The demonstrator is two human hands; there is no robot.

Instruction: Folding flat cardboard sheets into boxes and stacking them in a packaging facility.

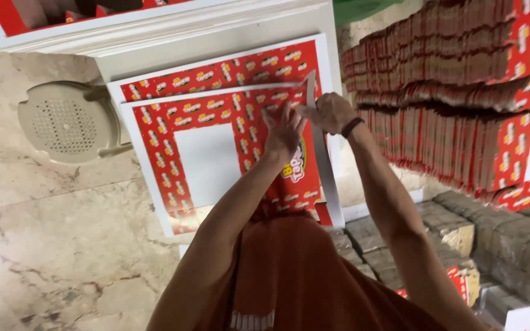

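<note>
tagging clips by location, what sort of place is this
Probably a small packaging or print-finishing workshop: tall stacks of flat red cartons, large printed red-and-white sheets under both hands, bundled blanks on a marble floor.
</note>
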